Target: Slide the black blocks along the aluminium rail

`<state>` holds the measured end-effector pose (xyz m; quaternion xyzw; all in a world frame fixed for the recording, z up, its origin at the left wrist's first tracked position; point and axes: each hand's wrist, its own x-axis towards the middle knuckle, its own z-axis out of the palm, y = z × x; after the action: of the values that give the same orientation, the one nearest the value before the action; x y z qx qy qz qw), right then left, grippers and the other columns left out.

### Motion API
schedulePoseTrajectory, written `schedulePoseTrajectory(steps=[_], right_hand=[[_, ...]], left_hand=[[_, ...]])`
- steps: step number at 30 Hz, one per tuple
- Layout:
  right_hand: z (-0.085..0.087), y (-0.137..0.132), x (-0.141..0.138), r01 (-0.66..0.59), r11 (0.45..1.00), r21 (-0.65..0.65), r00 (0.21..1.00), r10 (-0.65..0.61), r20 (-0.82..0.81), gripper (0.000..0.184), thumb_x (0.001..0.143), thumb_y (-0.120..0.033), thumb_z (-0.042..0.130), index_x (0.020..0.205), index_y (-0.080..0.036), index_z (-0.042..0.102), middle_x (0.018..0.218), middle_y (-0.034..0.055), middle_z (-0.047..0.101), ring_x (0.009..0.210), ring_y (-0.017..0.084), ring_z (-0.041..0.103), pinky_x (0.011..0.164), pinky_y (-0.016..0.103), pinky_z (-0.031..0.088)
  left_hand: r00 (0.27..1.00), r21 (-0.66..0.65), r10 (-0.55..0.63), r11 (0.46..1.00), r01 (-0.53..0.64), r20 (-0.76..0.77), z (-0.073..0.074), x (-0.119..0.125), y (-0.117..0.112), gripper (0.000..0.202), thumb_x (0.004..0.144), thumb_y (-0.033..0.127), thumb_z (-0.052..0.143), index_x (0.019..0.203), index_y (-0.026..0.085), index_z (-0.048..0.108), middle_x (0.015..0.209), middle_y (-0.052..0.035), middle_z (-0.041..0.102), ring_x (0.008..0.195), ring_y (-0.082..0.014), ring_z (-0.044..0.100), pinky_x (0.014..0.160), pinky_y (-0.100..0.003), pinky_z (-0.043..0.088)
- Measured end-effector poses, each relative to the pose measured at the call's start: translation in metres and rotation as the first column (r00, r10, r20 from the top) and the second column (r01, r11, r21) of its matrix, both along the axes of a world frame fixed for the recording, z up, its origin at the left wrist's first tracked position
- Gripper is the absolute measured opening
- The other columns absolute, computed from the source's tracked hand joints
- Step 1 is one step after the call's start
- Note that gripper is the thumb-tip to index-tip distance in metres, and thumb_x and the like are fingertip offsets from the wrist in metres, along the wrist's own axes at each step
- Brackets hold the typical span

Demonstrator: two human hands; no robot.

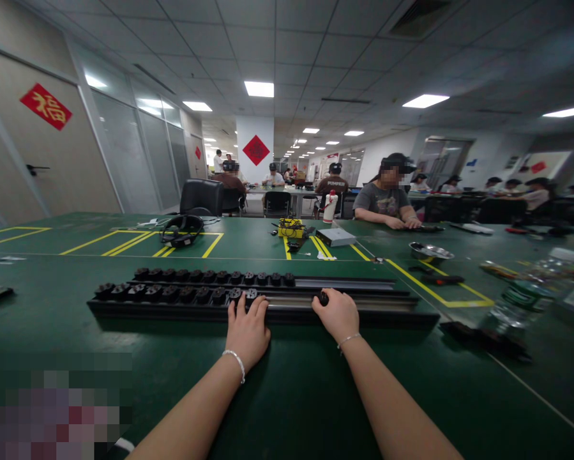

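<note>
Near rail [290,312]: lies flat on the table in front of the body, long axis running left to right, channel facing up; filled from the left end to about the middle, showing a pale strip beyond.
Near row of black pieces [186,294]: sits in single file along that axis.
Far rail [347,283]: lies just behind, roughly parallel, with a far row [222,276] likewise starting at the left.
Left hand [248,332]: reaches over the near rail, fingers slightly spread, tips at the row's right end.
Right hand [338,314]: pinches a loose black piece [324,298] between thumb and finger over the right half of the near rail; hard to tell whether touching the channel.
Green table [291,396]: stretches wide, marked with yellow tape [468,304]; holds a headset [181,231], metal bowl [431,253] and bottle [526,291].
Room: lit by ceiling panels [258,89], with a grey-shirted co-worker [385,206] seated across.
</note>
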<state>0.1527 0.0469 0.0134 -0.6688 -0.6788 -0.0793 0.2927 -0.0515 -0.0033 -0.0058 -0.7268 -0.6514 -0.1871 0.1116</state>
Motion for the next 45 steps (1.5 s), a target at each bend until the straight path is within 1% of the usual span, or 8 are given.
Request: schedulePoseTrajectory(steps=[7,14,18,23,32,36,41,45], right_hand=[[-0.0023,0.0025,0.0,-0.009,1.0,0.0,1.0,0.009,-0.012,0.024,0.075,-0.035,0.046,0.08,-0.019,0.063,0.084,0.0053,0.066,0.079,0.017,0.057,0.082,0.03,0.033],[-0.0051,0.0026,0.0003,-0.01,1.0,0.003,0.999,0.01,-0.037,0.023,0.074,-0.035,0.046,0.079,-0.019,0.063,0.089,0.0049,0.065,0.085,0.017,0.057,0.092,0.034,0.029],[-0.0063,0.0035,0.0008,-0.012,1.0,0.017,0.999,0.013,-0.047,0.023,0.074,-0.035,0.047,0.079,-0.02,0.062,0.09,0.005,0.065,0.086,0.017,0.056,0.094,0.034,0.028],[-0.0046,0.0037,0.0004,-0.016,1.0,0.007,0.999,0.016,-0.05,0.022,0.074,-0.034,0.046,0.077,-0.019,0.062,0.087,0.0053,0.066,0.083,0.017,0.057,0.092,0.034,0.029],[-0.0013,0.0017,-0.0006,-0.007,1.0,-0.01,0.999,0.007,-0.047,0.022,0.075,-0.033,0.045,0.075,-0.019,0.062,0.083,0.0054,0.066,0.077,0.017,0.057,0.088,0.032,0.031],[0.0007,0.0005,-0.0006,-0.004,1.0,-0.025,0.999,0.003,-0.044,0.023,0.075,-0.033,0.045,0.076,-0.019,0.062,0.083,0.0051,0.066,0.079,0.017,0.057,0.087,0.031,0.032],[0.0034,-0.0015,0.0037,-0.017,0.999,-0.046,1.0,0.016,-0.01,0.025,0.076,-0.036,0.046,0.08,-0.02,0.063,0.085,0.0049,0.066,0.08,0.017,0.056,0.077,0.028,0.035],[0.0025,-0.0016,0.0078,-0.037,0.999,-0.027,0.999,0.038,0.027,0.025,0.076,-0.038,0.046,0.08,-0.02,0.063,0.085,0.0046,0.065,0.083,0.018,0.056,0.077,0.027,0.035]], left_hand=[[1.0,0.023,-0.006,1.0,0.006,0.001,-0.0015,-0.0001,0.0007,0.049,0.071,0.02,0.047,0.119,0.025,0.047,0.133,-0.0012,0.044,0.129,-0.0311,0.022,0.105,-0.052,0.013],[1.0,-0.005,0.007,1.0,-0.007,-0.003,0.0012,0.0007,-0.0004,0.05,0.07,0.019,0.047,0.12,0.025,0.047,0.134,-0.002,0.043,0.13,-0.0307,0.021,0.105,-0.052,0.013],[1.0,0.002,0.001,1.0,-0.001,0.0,-0.0002,0.0001,0.0005,0.049,0.071,0.019,0.047,0.12,0.025,0.047,0.134,-0.0018,0.043,0.13,-0.0309,0.021,0.105,-0.052,0.013],[1.0,0.009,-0.003,1.0,0.003,0.004,-0.0021,-0.0003,0.0013,0.049,0.071,0.019,0.047,0.12,0.025,0.047,0.134,-0.002,0.043,0.13,-0.031,0.021,0.105,-0.052,0.013],[1.0,0.013,-0.01,1.0,0.009,0.008,-0.0028,-0.0004,0.0012,0.049,0.071,0.019,0.045,0.12,0.024,0.047,0.134,0.0007,0.043,0.129,-0.0328,0.021,0.105,-0.053,0.012],[1.0,0.018,-0.01,1.0,0.01,-0.001,-0.0031,-0.0006,0.0016,0.049,0.071,0.02,0.046,0.119,0.024,0.047,0.133,-0.001,0.043,0.129,-0.0322,0.021,0.105,-0.053,0.013],[1.0,0.02,-0.005,1.0,0.005,-0.018,-0.0027,-0.001,0.0017,0.049,0.07,0.02,0.047,0.12,0.025,0.047,0.134,-0.001,0.043,0.129,-0.0312,0.021,0.105,-0.052,0.013],[1.0,0.025,-0.009,1.0,0.01,-0.028,-0.0034,-0.0022,0.0016,0.049,0.07,0.021,0.047,0.12,0.025,0.047,0.134,-0.0009,0.043,0.129,-0.0314,0.022,0.104,-0.052,0.014]])
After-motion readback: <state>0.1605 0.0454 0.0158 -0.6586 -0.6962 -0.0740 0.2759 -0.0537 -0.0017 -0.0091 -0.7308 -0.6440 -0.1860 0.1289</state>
